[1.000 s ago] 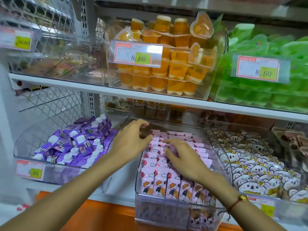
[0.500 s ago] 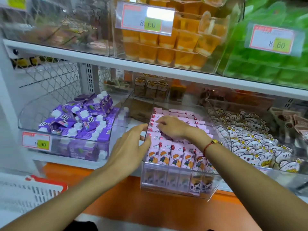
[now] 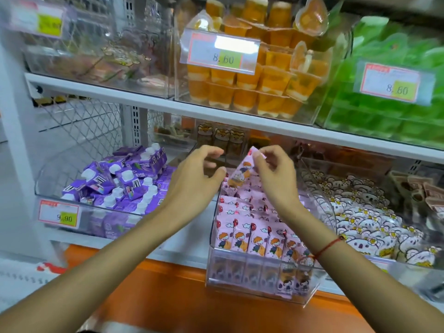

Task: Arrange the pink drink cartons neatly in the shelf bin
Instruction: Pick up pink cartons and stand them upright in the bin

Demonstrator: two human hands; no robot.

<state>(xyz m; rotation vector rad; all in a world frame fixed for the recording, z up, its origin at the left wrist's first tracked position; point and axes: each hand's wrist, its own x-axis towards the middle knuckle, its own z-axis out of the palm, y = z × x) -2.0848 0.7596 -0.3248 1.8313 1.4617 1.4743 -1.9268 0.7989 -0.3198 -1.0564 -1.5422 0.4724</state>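
Head view | right hand (image 3: pixel 276 171) fingers pinch raised pink carton (image 3: pixel 240 174) | left hand (image 3: pixel 192 179) loosely curled, empty, over clear bin (image 3: pixel 259 282)

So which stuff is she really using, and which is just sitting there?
For the job:
- pink cartons
- lifted carton, pinched by the right hand
- left hand, holding nothing
- clear bin

Just sitting there:
- purple cartons
- orange jelly cups
- green packs
- white animal packs
- price tags
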